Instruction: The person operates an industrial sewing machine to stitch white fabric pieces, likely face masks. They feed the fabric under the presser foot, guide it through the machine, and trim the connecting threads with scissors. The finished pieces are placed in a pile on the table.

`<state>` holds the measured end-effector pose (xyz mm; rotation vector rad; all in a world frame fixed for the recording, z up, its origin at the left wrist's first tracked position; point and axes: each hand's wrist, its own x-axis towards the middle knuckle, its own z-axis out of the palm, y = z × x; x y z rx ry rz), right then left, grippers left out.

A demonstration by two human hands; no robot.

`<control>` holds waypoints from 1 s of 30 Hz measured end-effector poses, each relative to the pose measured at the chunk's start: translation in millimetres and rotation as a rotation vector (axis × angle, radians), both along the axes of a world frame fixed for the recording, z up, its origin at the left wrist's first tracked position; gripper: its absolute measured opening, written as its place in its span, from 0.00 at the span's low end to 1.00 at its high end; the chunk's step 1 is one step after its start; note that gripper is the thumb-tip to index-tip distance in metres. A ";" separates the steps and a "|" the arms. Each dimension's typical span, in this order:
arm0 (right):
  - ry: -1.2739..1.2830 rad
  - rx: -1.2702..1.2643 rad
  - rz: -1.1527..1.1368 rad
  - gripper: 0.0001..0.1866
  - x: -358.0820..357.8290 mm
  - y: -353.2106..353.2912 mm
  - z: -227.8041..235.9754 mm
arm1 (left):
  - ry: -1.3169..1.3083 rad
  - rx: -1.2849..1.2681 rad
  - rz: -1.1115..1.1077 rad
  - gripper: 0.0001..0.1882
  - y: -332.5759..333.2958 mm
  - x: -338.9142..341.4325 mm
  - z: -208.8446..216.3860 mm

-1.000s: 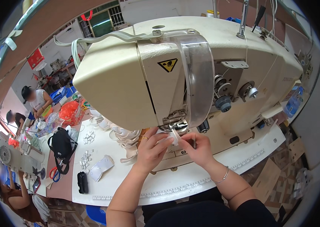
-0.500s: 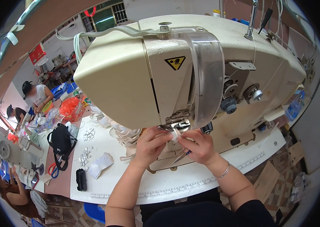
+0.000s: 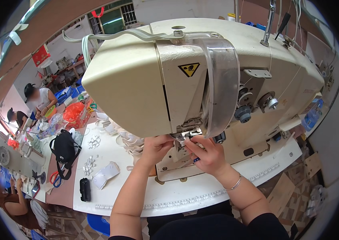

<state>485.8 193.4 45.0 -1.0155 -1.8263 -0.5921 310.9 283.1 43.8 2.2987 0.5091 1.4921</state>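
Under the head of a large cream sewing machine [image 3: 129, 96], both of my hands work close to the presser foot [image 3: 191, 133]. My left hand [image 3: 156, 149] is closed beside the foot, its fingertips partly hidden by the machine head; what they pinch does not show. From the other side my right hand [image 3: 208, 157] reaches in, thumb and forefinger at a small white fabric piece by the foot, mostly hidden. Tucked in its curled fingers is a slim tool with a blue part [image 3: 196, 159]; its kind is unclear. Pale fabric strips [image 3: 131, 143] lie piled behind my left hand.
Left on the white table lie small white pieces [image 3: 89, 164], a stack of white cards [image 3: 106, 175] and a black case [image 3: 85, 189]. A black bag [image 3: 64, 149] and scissors [image 3: 56, 179] lie beyond. Other people [image 3: 37, 100] sit at the far left.
My left hand has shifted slightly left and in under the machine head. The white piece between my fingers has gone closer to the presser foot. The slim tool's metal point shows less.
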 end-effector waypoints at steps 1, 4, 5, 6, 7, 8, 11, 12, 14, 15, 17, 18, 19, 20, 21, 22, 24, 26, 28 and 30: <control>0.000 -0.001 -0.002 0.22 0.2 -0.2 -1.8 | -0.021 0.017 0.009 0.08 -1.0 1.9 1.3; 0.002 -0.018 -0.003 0.22 0.5 -0.8 -2.1 | -0.026 -0.060 0.052 0.06 0.8 1.9 -4.9; 0.002 -0.026 -0.003 0.22 0.7 -1.2 -1.7 | -0.018 -0.109 0.067 0.06 1.4 1.8 -7.4; 0.007 -0.002 0.002 0.21 0.6 -0.3 -1.9 | -0.025 -0.117 0.067 0.06 1.1 2.2 -7.6; 0.011 0.022 0.007 0.21 0.3 1.5 -2.0 | -0.032 -0.125 0.068 0.06 1.0 2.7 -6.8; 0.016 0.047 0.012 0.20 0.1 2.8 -2.2 | -0.038 -0.132 0.068 0.06 1.0 2.9 -6.4; 0.034 0.054 0.045 0.19 0.7 3.4 -2.9 | 0.017 -0.234 0.060 0.06 3.5 -0.9 -12.9; 0.092 0.005 0.083 0.18 3.0 2.4 -5.9 | 0.018 -0.242 0.060 0.06 3.2 -1.0 -12.6; 0.206 -0.090 0.163 0.16 6.8 -0.7 -14.6 | 0.019 -0.256 0.065 0.06 1.4 -2.0 -10.6; 0.388 -0.119 0.154 0.13 5.1 -1.6 -15.6 | -0.007 -0.250 0.061 0.04 0.5 -1.4 -9.9; 0.755 -0.178 0.122 0.08 3.2 -4.2 -16.3 | -0.057 -0.238 0.042 0.08 -0.4 2.5 -8.6; 0.876 -0.237 0.153 0.07 5.8 -0.7 -19.5 | -0.056 -0.220 0.042 0.08 0.6 2.7 -8.8; 1.000 -0.295 0.182 0.07 10.3 5.8 -22.1 | -0.051 -0.202 0.040 0.08 1.9 3.1 -8.9; 1.124 -0.353 0.211 0.07 13.8 10.7 -21.1 | -0.047 -0.183 0.036 0.08 2.7 3.5 -9.2; 1.237 -0.507 0.258 0.06 15.6 14.0 -17.3 | -0.041 -0.207 0.030 0.08 2.7 4.0 -9.6; 1.284 -0.533 0.329 0.06 16.6 14.8 -16.8 | -0.034 -0.228 0.028 0.07 2.8 3.2 -9.6; 1.376 -0.584 0.473 0.08 19.5 14.9 -16.3 | -0.030 -0.300 0.007 0.05 4.7 1.8 -14.5; 1.422 -0.540 0.847 0.07 18.5 9.9 3.7 | -0.036 -0.401 -0.019 0.05 8.7 -1.9 -25.3; 1.479 -0.478 0.942 0.07 12.4 6.3 8.4 | -0.077 -0.557 -0.021 0.05 7.2 1.1 -21.9; 1.558 -0.409 0.762 0.06 0.6 3.8 4.6 | -0.078 -0.616 -0.009 0.04 4.0 2.1 -17.0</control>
